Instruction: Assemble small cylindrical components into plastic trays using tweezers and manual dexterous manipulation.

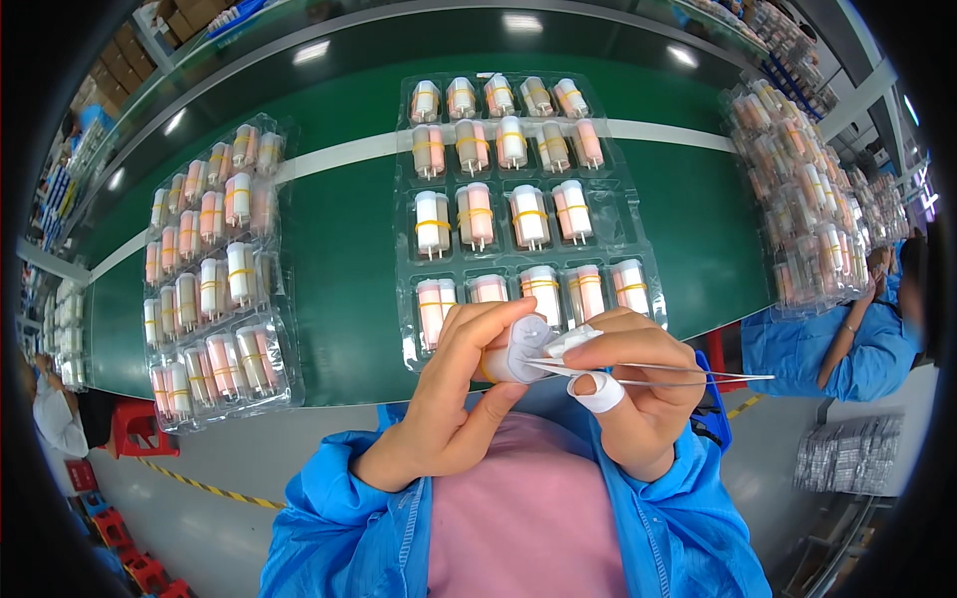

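Observation:
Upright above the near edge of the central tray, my left hand [449,404] grips a pair of joined tubes [521,349] with a pale translucent end turned to the right. Its fingers and thumb wrap round the sides. My right hand [653,399] is closed on a pair of thin metal tweezers [733,378]. Their tips touch the pale end of the tubes, and whether they pinch anything is too small to tell. White tape [598,392] wraps a digit of this hand, and a white covering [573,341] sits on another fingertip.
A clear plastic tray [407,214] with rows of banded white, pink and grey tube pairs lies on the green belt [344,229]. Another filled tray [284,344] is at left, stacked ones [797,184] at right. A person in blue [857,339] sits at right.

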`<state>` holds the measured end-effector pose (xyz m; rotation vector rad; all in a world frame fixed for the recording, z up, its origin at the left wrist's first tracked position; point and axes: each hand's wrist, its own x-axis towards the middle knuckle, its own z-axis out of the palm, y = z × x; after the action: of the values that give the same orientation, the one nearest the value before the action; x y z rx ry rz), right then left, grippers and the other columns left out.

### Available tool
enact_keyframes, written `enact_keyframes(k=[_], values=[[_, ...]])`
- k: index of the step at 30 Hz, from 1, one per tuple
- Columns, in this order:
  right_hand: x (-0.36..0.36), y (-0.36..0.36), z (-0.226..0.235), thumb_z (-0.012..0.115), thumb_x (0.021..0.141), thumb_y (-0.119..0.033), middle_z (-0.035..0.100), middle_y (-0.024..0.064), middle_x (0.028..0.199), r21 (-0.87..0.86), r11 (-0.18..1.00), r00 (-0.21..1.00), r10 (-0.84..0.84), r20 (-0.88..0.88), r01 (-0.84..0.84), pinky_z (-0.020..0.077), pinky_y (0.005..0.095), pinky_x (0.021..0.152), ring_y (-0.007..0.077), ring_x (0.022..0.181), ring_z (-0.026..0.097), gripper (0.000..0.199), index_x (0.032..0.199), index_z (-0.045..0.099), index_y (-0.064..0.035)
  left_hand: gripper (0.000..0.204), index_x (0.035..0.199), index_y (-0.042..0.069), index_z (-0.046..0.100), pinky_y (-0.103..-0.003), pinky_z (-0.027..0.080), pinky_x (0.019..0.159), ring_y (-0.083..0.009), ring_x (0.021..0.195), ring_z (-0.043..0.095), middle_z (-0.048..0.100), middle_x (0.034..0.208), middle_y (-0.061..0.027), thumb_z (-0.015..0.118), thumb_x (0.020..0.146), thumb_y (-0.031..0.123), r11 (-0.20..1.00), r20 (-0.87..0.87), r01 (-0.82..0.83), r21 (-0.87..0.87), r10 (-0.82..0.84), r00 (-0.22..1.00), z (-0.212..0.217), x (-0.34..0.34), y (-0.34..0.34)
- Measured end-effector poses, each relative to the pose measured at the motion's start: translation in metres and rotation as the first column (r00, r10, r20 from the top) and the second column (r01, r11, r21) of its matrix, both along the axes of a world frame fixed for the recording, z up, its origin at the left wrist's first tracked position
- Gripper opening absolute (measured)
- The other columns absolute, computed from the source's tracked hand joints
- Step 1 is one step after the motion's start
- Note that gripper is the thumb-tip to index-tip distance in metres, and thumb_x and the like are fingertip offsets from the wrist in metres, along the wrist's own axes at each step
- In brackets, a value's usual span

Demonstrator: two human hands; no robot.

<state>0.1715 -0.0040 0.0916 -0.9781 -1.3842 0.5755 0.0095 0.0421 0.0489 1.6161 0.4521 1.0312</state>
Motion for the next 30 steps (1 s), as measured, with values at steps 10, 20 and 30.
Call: enact_keyframes(k=[10,20,30], values=[[0.0001,-0.0001,0.0010,0.070,0.072,0.001,0.068,0.0125,0.079,0.002,0.999,0.998,-0.032,0.056,0.032,0.0502,0.0279,0.062,0.0218,0.070,0.065,0.014,0.085,0.066,0.0011,0.051,0.129,-0.005,0.042,-0.035,0.039,0.088,-0.0286,0.100,0.048,0.049,0.117,-0.0182,0.058,0.081,0.002,0.999,-0.020,-0.012,0.033,0.013,1.000,-0.0010,-0.0005,0.0008],[0.0019,-0.0003,0.0026,0.071,0.072,0.000,0.067,0.0119,0.077,0.015,0.999,0.996,-0.030,0.086,0.029,0.0501,0.0274,0.060,0.0214,0.069,0.065,0.012,0.083,0.067,-0.0002,0.051,0.129,-0.005,0.043,-0.034,0.040,0.087,-0.0283,0.099,0.048,0.050,0.117,-0.0176,0.059,0.081,0.003,0.999,-0.016,-0.010,0.042,0.011,1.000,-0.0011,-0.0002,0.0004],[0.0027,0.0000,0.0053,0.072,0.071,-0.001,0.068,0.0118,0.078,0.017,1.000,0.996,-0.013,0.085,0.012,0.0507,0.0273,0.061,0.0219,0.070,0.066,0.016,0.086,0.068,-0.0004,0.051,0.130,-0.004,0.042,-0.035,0.039,0.087,-0.0282,0.098,0.049,0.050,0.116,-0.0176,0.058,0.081,0.003,0.997,-0.019,-0.028,0.078,0.030,0.999,-0.0002,-0.0013,0.0014]])
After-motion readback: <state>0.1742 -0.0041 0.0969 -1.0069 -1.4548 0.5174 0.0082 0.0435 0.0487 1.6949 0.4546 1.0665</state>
